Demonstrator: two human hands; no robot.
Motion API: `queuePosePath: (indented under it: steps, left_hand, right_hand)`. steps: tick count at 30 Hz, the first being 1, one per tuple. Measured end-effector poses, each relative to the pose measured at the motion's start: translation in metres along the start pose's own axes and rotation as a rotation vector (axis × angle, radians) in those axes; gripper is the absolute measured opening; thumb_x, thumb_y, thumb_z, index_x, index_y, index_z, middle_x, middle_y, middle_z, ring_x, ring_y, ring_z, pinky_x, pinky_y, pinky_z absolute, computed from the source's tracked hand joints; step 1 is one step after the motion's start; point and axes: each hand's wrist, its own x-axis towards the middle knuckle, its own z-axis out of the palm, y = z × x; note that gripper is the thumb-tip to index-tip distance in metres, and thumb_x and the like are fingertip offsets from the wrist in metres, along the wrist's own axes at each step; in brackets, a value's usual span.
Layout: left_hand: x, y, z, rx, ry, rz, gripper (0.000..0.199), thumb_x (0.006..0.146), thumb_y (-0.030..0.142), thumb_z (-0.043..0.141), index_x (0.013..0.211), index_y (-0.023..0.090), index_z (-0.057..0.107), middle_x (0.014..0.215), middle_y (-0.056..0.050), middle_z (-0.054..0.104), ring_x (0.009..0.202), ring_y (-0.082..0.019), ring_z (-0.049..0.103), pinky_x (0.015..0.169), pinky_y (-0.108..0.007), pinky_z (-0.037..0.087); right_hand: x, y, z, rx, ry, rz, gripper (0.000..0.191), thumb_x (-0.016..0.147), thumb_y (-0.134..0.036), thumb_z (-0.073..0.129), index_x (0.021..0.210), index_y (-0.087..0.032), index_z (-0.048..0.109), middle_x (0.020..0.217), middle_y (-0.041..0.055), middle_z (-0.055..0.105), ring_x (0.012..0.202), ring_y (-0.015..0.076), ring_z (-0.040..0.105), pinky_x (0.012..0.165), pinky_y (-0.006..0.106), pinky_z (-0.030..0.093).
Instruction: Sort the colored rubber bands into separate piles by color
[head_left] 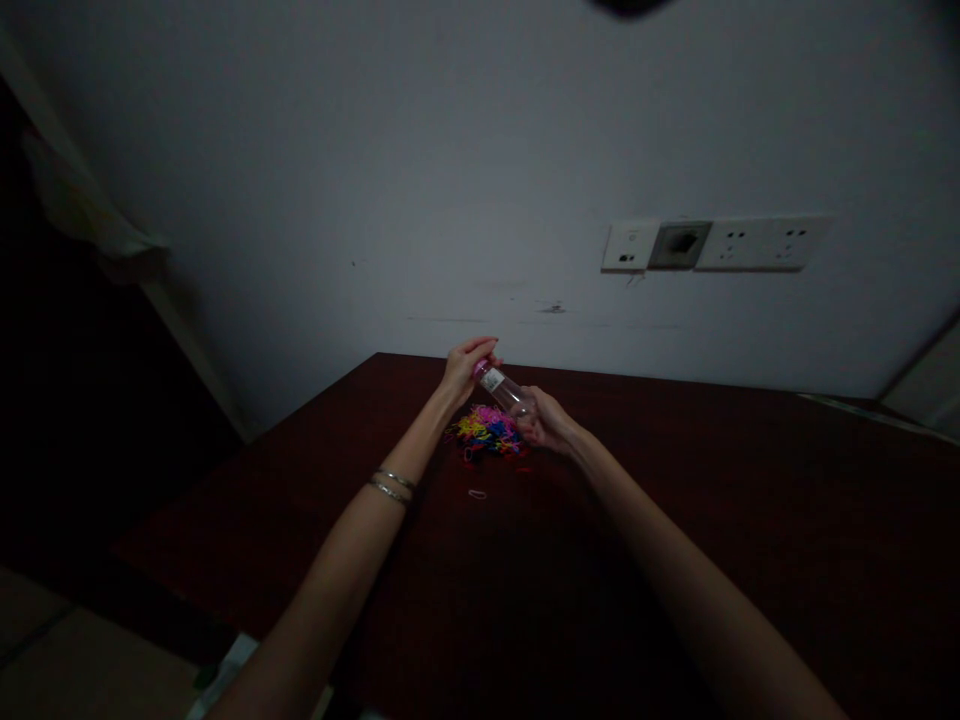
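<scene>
Left hand (pixel 466 364) round cap (pixel 480 370), right hand (pixel 547 420) round bottle (pixel 513 396); bands (pixel 486 430), seemingly rubber

A clear, pink-topped bottle (pixel 513 398) slants beside a multicoloured heap of small loops (pixel 487 430). 1 pale loop (pixel 478 497) lies nearby.

Tabletop (pixel 750 470) seemingly free rightward; wall (pixel 360 180) beyond

The right hand (pixel 546 420) hides the lower end of the clear bottle (pixel 511 396); the left hand (pixel 466 366) partly covers its pink cap (pixel 480 369). The label's (pixel 493 379) print is too small to read. The top edge crops a blurred dark shape (pixel 628 6), the bottom edge both forearms (pixel 330 590).
</scene>
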Motion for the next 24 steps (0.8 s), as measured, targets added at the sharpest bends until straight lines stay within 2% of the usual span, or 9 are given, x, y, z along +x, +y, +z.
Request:
queuePosePath:
  steps: [5,7,9,11,13,16,20,22,24]
  left_hand:
    - [-0.003,-0.004,0.004,0.019,0.103,0.047,0.023,0.064,0.027,0.070,0.080,0.011,0.064,0.050,0.003,0.052,0.046,-0.010,0.054,0.058,-0.026,0.045]
    - [-0.002,-0.009,0.002,0.021,0.155,0.063,0.022,0.065,0.027,0.068,0.079,0.011,0.063,0.049,0.004,0.051,0.046,-0.010,0.054,0.054,-0.024,0.043]
    - [-0.001,-0.012,0.000,0.002,0.199,0.075,0.021,0.065,0.027,0.068,0.078,0.011,0.062,0.049,0.004,0.051,0.047,-0.009,0.054,0.053,-0.023,0.042]
    - [0.001,-0.014,-0.002,-0.033,0.222,0.072,0.021,0.065,0.025,0.068,0.079,0.011,0.062,0.051,0.004,0.052,0.048,-0.010,0.054,0.053,-0.023,0.043]
    - [0.002,-0.013,-0.005,-0.063,0.210,0.062,0.023,0.066,0.023,0.067,0.085,0.011,0.062,0.053,0.003,0.054,0.050,-0.010,0.056,0.056,-0.024,0.043]
    - [0.002,-0.010,-0.007,-0.085,0.149,0.057,0.031,0.068,0.020,0.065,0.097,0.011,0.061,0.058,0.001,0.058,0.057,-0.011,0.058,0.063,-0.026,0.045]
    - [0.000,-0.003,-0.011,-0.104,0.055,0.042,0.036,0.067,0.015,0.062,0.103,0.011,0.060,0.068,-0.003,0.063,0.069,-0.013,0.060,0.076,-0.029,0.046]
    - [0.000,-0.001,-0.012,-0.121,0.006,0.023,0.038,0.065,0.014,0.063,0.103,0.010,0.061,0.073,-0.005,0.064,0.073,-0.013,0.060,0.077,-0.029,0.045]
    - [0.002,-0.001,-0.013,-0.133,0.007,0.012,0.036,0.065,0.016,0.065,0.100,0.011,0.061,0.074,-0.005,0.063,0.072,-0.013,0.058,0.073,-0.027,0.045]
  right_hand:
    - [-0.002,-0.007,0.006,-0.029,0.151,-0.104,0.046,0.089,-0.050,0.026,0.082,-0.013,0.053,0.045,0.0024,0.053,0.030,0.0071,0.040,0.026,0.015,0.021]
    - [-0.003,-0.009,0.009,-0.024,0.169,-0.179,0.037,0.086,-0.048,0.038,0.089,-0.014,0.053,0.052,0.0011,0.056,0.032,0.0061,0.040,0.027,0.015,0.022]
    - [-0.006,-0.012,0.012,-0.016,0.196,-0.252,0.029,0.078,-0.040,0.056,0.095,-0.017,0.052,0.058,-0.0011,0.057,0.036,0.0062,0.044,0.030,0.015,0.027]
    - [-0.010,-0.014,0.012,-0.001,0.215,-0.319,0.037,0.068,-0.028,0.067,0.100,-0.020,0.050,0.066,-0.0016,0.059,0.043,0.0071,0.049,0.035,0.016,0.034]
    - [-0.013,-0.015,0.010,0.010,0.193,-0.366,0.043,0.064,-0.024,0.070,0.103,-0.021,0.051,0.073,-0.0002,0.061,0.048,0.0078,0.052,0.039,0.017,0.037]
    - [-0.014,-0.015,0.005,-0.058,0.124,-0.391,0.036,0.068,-0.035,0.067,0.097,-0.016,0.059,0.076,0.0047,0.063,0.047,0.0074,0.050,0.037,0.018,0.035]
    - [-0.012,-0.011,0.003,-0.134,0.070,-0.259,0.046,0.077,-0.054,0.052,0.083,-0.010,0.064,0.067,0.0101,0.065,0.040,0.0069,0.045,0.033,0.019,0.030]
    - [-0.010,-0.010,0.005,-0.099,0.038,-0.207,0.050,0.079,-0.056,0.047,0.078,-0.009,0.065,0.063,0.0101,0.064,0.038,0.0062,0.044,0.032,0.018,0.031]
    - [-0.010,-0.009,0.008,-0.048,0.021,-0.201,0.050,0.080,-0.055,0.048,0.078,-0.009,0.064,0.063,0.0098,0.064,0.039,0.0059,0.045,0.032,0.018,0.032]
